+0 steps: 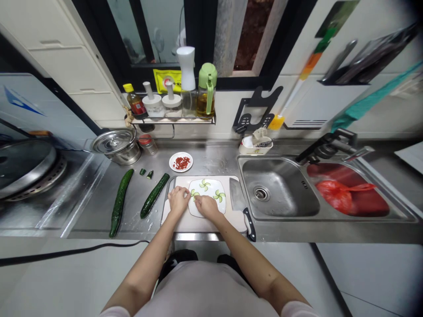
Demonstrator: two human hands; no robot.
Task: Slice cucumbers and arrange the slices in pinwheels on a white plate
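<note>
A white square plate (pixel 207 214) rests on a pale cutting board (pixel 185 226), with thin cucumber slices (pixel 219 196) laid on it in curved fans. Over the plate's left edge, my left hand (pixel 178 200) has its fingers curled together; whatever they hold is hidden. My right hand (pixel 207 207) pinches at a cucumber slice (pixel 194 193) in the left fan, its fingertips low over the plate. On the board's right side lies a kitchen knife (pixel 250 224), handle toward me. A cut cucumber (pixel 155 196) and a whole cucumber (pixel 121 202) lie to the left.
Behind the board stands a small plate (pixel 172 164) of chopped red pieces. Two cucumber end pieces (pixel 142 171) lie near a lidded steel pot (pixel 120 147). A double sink (pixel 279 189) is at the right, with a red plastic bag (pixel 335 197). Seasoning containers line a rack (pixel 175 119).
</note>
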